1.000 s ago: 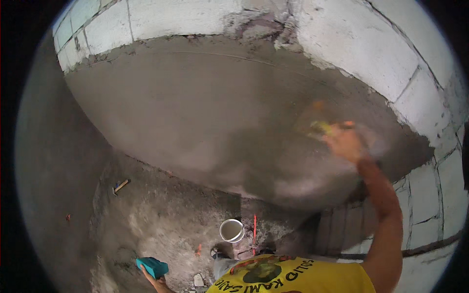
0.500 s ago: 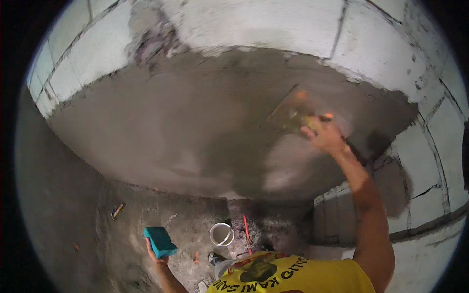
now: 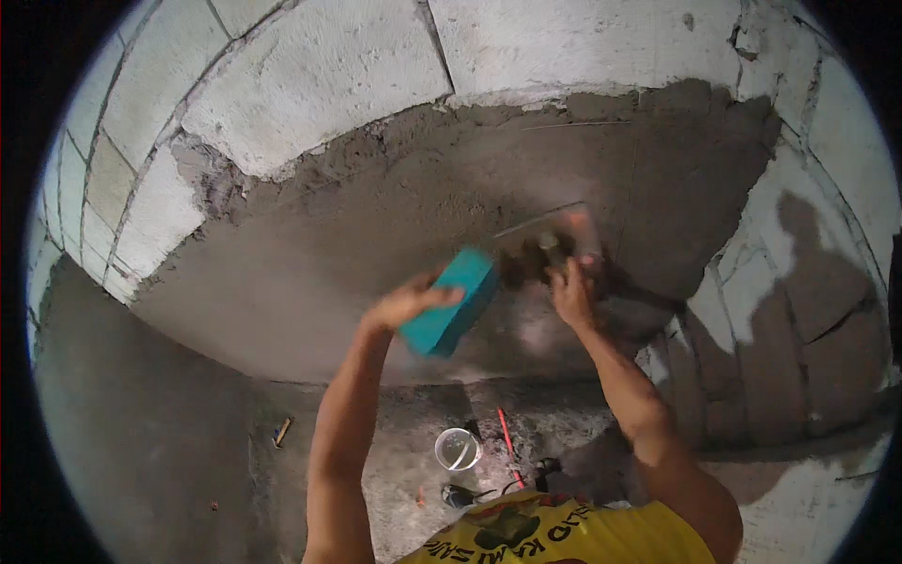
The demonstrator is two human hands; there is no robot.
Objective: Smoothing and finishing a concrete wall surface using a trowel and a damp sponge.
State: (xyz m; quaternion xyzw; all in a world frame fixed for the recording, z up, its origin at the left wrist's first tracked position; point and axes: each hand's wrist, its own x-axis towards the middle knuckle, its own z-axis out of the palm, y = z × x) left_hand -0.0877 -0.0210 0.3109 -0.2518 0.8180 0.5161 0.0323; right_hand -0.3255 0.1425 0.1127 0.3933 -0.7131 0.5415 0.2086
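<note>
My left hand (image 3: pixel 409 303) grips a teal sponge block (image 3: pixel 453 305), which is tilted in front of the wall and slightly blurred. To its right, my right hand (image 3: pixel 571 293) is closed on a flat rectangular plastering trowel (image 3: pixel 584 228). The trowel's blade lies against or very close to the wet grey plaster (image 3: pixel 376 226) on the wall. Part of the handle is hidden by the fingers. Between the sponge and the trowel is a narrow gap.
Pale block wall (image 3: pixel 319 75) with dark joints borders the plaster above and at the right. On the floor below are a white bucket (image 3: pixel 442 449), a red bar (image 3: pixel 507 432) and a hammer (image 3: pixel 283 431). My shadow (image 3: pixel 799 310) falls on the right wall.
My left hand has risen from low over the floor to the plastered wall, bringing the sponge near the trowel. My right hand and the trowel have shifted left and a little down. The view has turned.
</note>
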